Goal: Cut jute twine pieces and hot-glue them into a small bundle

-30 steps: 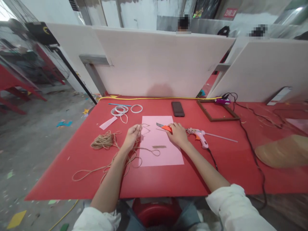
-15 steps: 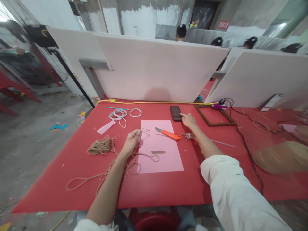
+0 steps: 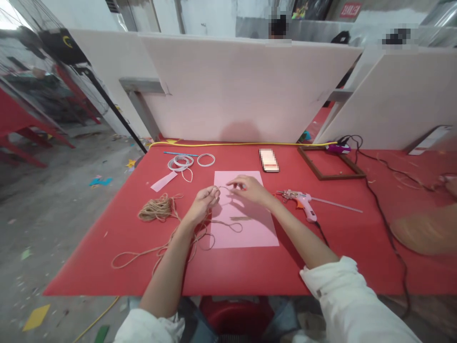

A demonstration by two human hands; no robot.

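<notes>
My left hand [image 3: 204,204] is closed in a pinch on a strand of jute twine, whose loose end sticks out past the fingertips over the pink sheet of paper [image 3: 246,236]. Just right of that end is my right hand [image 3: 250,189], its fingers curved and a little apart, with nothing visibly held. A bundle of jute twine [image 3: 157,208] lies left of my left hand, and loose strands trail under that forearm. On the paper rests a short row of cut twine pieces [image 3: 241,218]. The utility knife seen earlier is mostly hidden behind my right hand.
Right of the paper lies a pink glue gun [image 3: 303,202] with a glue stick and cable. Behind are a lit phone [image 3: 269,160], a brown frame [image 3: 335,177] and white rings [image 3: 180,163]. White boards [image 3: 243,90] stand along the red table's far edge.
My right hand has drawn back from the phone to beside the twine end at my left hand. The phone's screen went from dark to lit. The camera view shifted slightly.
</notes>
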